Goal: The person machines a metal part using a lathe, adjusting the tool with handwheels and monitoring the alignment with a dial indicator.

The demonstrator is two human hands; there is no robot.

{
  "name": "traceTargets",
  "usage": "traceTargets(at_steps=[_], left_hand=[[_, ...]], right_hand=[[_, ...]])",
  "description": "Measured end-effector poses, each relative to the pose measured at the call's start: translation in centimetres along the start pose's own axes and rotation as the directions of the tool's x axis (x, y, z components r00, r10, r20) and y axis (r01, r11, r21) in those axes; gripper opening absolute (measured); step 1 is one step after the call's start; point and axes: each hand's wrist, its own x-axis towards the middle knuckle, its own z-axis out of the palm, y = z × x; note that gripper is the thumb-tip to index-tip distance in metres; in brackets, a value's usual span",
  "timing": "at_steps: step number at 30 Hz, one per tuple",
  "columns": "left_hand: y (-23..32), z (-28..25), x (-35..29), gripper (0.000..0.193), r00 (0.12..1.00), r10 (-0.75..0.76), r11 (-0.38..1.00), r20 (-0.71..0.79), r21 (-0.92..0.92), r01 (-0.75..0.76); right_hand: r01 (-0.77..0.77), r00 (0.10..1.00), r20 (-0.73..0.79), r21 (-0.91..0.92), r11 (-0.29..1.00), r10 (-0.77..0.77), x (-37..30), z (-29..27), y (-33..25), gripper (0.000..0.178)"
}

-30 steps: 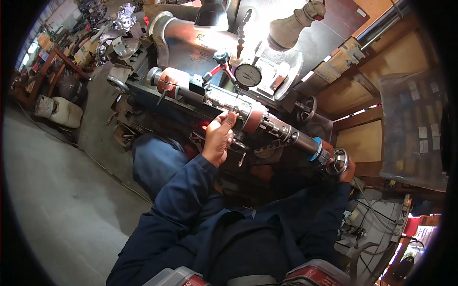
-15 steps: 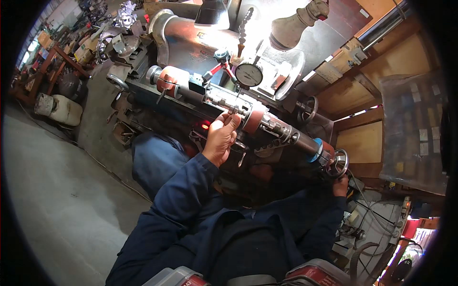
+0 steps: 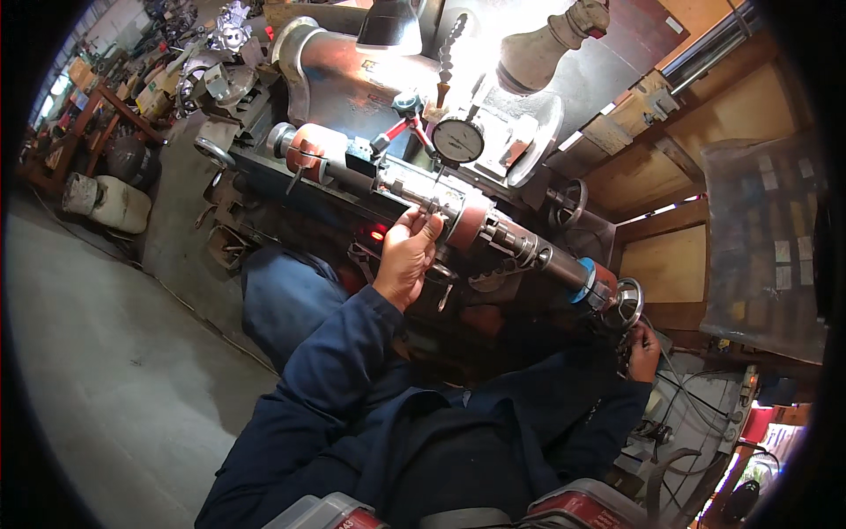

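My left hand (image 3: 409,257) reaches up to a long machine with a shaft lying across it. Its thumb and fingers are pinched together at a shiny metal shaft (image 3: 407,183), just left of a reddish-brown collar (image 3: 471,220). Whatever small part they pinch is mostly hidden. Above them, a round dial gauge (image 3: 458,139) hangs from a red-jointed arm (image 3: 394,134), its stem pointing down toward the shaft. At far right, my right hand (image 3: 644,353) has curled fingers just below a chrome handwheel (image 3: 628,302); what they grip cannot be made out.
A lamp (image 3: 390,26) lights the machine from above. Other handwheels (image 3: 215,152) (image 3: 569,203) stick out from its sides. Wooden panels (image 3: 665,256) and a plastic-covered sheet (image 3: 765,247) stand at right. Metal parts and a white jug (image 3: 122,203) lie at left, beside the grey floor (image 3: 115,317).
My right hand has shifted slightly right below the handwheel, and more of its fingers show. My left hand keeps nearly the same pinch at the shaft.
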Motion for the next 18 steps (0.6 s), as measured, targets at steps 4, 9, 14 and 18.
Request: traceTargets(at_steps=[4,9,14,18], left_hand=[[0.3,-0.1,-0.2,0.032,1.000,0.013,1.000,-0.023,-0.013,-0.014],[-0.1,0.0,-0.1,0.029,1.000,0.002,1.000,-0.020,-0.024,-0.003],[-0.2,0.0,-0.1,0.027,1.000,-0.002,0.999,-0.031,-0.033,0.001],[-0.5,-0.3,0.0,0.030,1.000,0.005,0.998,0.003,-0.056,-0.005]], right_hand=[[0.039,0.992,-0.126,0.164,0.986,-0.018,1.5,0.8,0.0,0.029],[0.047,0.980,-0.197,0.220,0.974,-0.003,3.3,1.1,0.1,0.032],[0.032,0.985,-0.174,0.248,0.968,0.012,5.5,0.9,1.5,0.034],[0.014,0.986,-0.167,0.216,0.976,0.023,6.7,1.3,1.3,0.038]])
